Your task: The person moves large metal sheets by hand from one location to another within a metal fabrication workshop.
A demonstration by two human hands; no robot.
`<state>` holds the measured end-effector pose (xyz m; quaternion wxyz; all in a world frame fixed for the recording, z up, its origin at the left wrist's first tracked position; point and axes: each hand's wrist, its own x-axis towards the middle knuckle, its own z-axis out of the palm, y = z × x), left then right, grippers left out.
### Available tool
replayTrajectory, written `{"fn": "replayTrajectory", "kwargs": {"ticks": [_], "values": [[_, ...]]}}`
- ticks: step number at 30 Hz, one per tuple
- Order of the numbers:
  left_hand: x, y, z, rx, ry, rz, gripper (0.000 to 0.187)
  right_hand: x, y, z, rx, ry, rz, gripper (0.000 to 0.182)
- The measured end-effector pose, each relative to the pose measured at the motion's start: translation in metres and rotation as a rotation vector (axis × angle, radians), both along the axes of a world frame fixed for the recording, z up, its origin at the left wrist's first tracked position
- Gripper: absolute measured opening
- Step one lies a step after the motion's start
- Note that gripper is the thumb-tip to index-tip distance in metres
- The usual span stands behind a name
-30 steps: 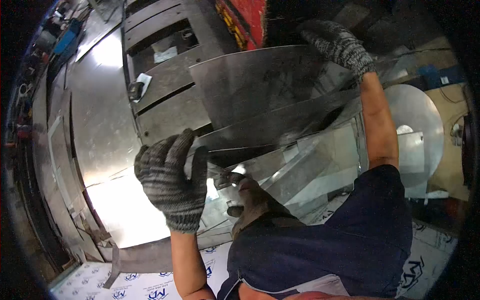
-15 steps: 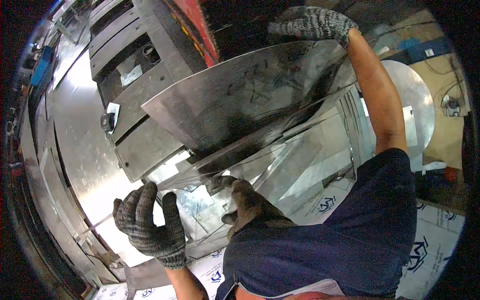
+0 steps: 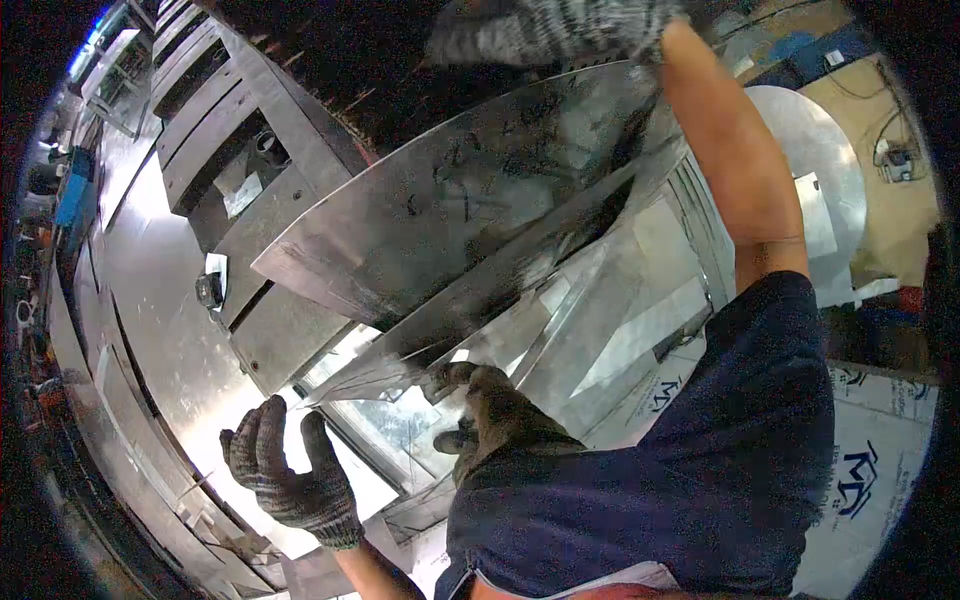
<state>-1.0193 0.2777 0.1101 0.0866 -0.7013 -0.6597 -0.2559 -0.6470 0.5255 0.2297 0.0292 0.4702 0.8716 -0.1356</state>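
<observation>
A large grey metal sheet stands tilted in front of me, dark smudges across its face. Along its far upper edge lies my right hand, in a grey-and-black knit glove, fingers stretched to the left and smeared by motion. Below the sheet runs a darker metal strip, narrowing toward the lower left. At that narrow end is my left hand, gloved alike, thumb and fingers spread, fingertips close by the tip. Between the two arms my trousered legs show, standing beside the metal.
To the left is a heavy slotted metal machine bed, with a small black object on it. Glossy metal sheets lie under the tilted one. White printed film covers the lower right. A round metal disc is at the right.
The view has turned, so the machine bed appears lower. My right hand has slid left along the sheet's upper edge. My left hand keeps its spread shape near the narrow end.
</observation>
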Motion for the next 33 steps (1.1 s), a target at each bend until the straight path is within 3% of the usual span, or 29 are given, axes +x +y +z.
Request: {"fn": "replayTrajectory", "kwargs": {"ticks": [13, 17, 20, 24, 26, 29, 30, 31, 33], "values": [[-0.005, 0.003, -0.001, 0.056, -0.037, -0.026, 0.037, -0.051, -0.026, 0.017, -0.135, -0.065, -0.235, 0.052], [-0.006, 0.003, -0.002, 0.075, -0.045, -0.033, 0.04, -0.052, -0.016, 0.004, -0.08, -0.199, -0.1, 0.05], [-0.008, 0.003, -0.004, 0.087, -0.055, -0.026, 0.04, -0.043, -0.007, -0.012, -0.088, -0.096, 0.022, 0.04], [-0.009, 0.002, -0.004, 0.082, -0.066, -0.033, 0.04, -0.041, -0.004, -0.033, 0.03, -0.168, -0.075, 0.034], [-0.009, 0.002, -0.005, 0.086, -0.064, -0.03, 0.04, -0.029, 0.011, -0.046, -0.109, 0.042, 0.078, 0.038], [-0.01, 0.001, -0.005, 0.084, -0.08, -0.037, 0.038, -0.025, 0.03, -0.075, -0.192, 0.008, 0.048, 0.037], [-0.01, 0.0, -0.004, 0.082, -0.076, -0.031, 0.038, -0.025, 0.028, -0.084, -0.034, 0.0, 0.192, 0.035], [-0.011, 0.0, -0.003, 0.084, -0.075, -0.04, 0.038, -0.027, 0.024, -0.09, -0.036, 0.006, 0.201, 0.035], [-0.012, 0.001, -0.003, 0.092, -0.098, -0.053, 0.039, -0.036, 0.021, -0.103, 0.229, -0.119, 0.285, 0.034]]}}
